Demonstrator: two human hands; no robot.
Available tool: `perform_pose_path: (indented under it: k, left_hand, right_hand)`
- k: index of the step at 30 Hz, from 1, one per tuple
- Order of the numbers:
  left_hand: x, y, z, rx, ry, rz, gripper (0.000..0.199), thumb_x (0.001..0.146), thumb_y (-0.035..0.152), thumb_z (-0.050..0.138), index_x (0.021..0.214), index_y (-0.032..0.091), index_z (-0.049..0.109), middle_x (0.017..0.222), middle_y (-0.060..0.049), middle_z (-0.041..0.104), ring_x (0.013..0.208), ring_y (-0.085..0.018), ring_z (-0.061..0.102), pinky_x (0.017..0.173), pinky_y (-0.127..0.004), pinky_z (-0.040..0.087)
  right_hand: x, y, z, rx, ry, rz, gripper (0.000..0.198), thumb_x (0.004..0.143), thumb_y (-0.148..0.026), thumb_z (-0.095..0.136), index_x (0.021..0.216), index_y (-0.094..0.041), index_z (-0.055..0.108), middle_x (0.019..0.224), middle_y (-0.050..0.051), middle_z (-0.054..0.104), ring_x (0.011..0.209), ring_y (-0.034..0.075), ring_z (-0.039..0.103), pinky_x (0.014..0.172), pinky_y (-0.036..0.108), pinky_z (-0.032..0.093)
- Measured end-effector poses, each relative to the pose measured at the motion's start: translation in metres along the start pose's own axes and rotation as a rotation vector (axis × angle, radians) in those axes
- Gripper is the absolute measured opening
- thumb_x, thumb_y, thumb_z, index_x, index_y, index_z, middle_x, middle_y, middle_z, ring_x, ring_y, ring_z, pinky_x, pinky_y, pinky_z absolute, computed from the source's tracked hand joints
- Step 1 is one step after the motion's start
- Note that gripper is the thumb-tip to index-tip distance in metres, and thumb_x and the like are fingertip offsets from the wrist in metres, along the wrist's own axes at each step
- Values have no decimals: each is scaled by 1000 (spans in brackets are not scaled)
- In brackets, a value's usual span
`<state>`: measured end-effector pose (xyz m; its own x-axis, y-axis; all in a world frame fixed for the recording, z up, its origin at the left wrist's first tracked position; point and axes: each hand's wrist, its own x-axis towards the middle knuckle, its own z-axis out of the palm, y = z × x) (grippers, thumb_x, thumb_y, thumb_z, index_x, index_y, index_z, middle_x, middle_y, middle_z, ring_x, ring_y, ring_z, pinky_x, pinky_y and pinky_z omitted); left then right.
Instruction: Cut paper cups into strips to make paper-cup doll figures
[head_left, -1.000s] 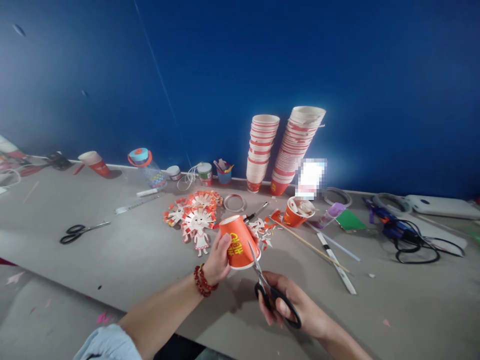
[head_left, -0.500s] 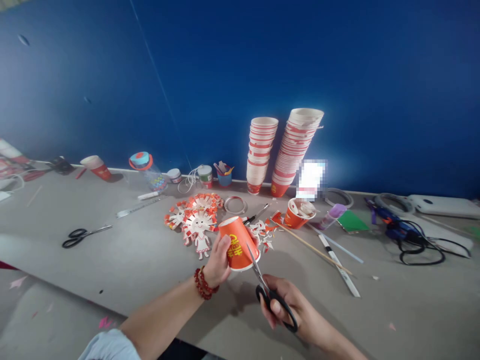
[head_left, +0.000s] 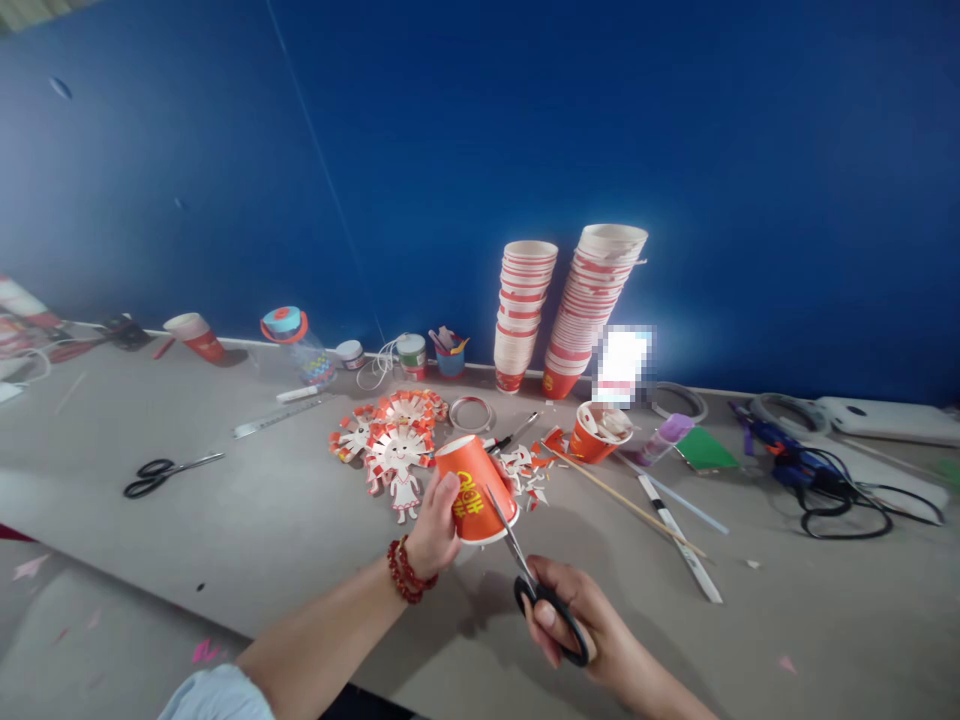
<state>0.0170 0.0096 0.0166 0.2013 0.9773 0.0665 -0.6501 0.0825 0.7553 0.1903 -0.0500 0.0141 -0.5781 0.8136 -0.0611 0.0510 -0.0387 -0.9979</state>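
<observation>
Your left hand [head_left: 435, 522] grips a tilted, orange-red paper cup [head_left: 474, 492], yellow-lettered, white rim downward! Your right hand [head_left: 574, 603] clasps black-handled metal scissors [head_left: 524, 570], blades at that rim.

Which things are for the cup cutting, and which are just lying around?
In use:
orange cup, in the left hand
black-handled scissors, in the right hand, blades at the cup

Probably just lying about:
other scissors, far left
ruler
thin wooden stick
blue-lidded bottle
</observation>
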Motion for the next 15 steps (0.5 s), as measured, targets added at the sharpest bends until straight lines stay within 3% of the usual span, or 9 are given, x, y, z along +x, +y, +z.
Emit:
perform_pose_path:
  k: [5, 15]
  left_hand:
    - [0, -1, -2, 5, 5, -8, 34, 80, 50, 56, 98, 22, 62, 91, -11, 68, 88, -30, 65, 80, -46, 53]
    - [-4, 7, 9, 32, 4, -38, 38, 76, 53, 61, 100, 24, 61, 92, -12, 68, 86, -32, 66, 81, -48, 52]
  right_hand:
    - [0, 3, 1, 28, 0, 54, 56, 77, -75, 46, 73, -19, 45, 49, -2, 49, 44, 10, 39, 46, 23, 29]
    - [0, 1, 1, 28, 2, 22, 58, 78, -76, 43, 71, -19, 47, 50, 0, 51, 45, 11, 40, 46, 23, 30]
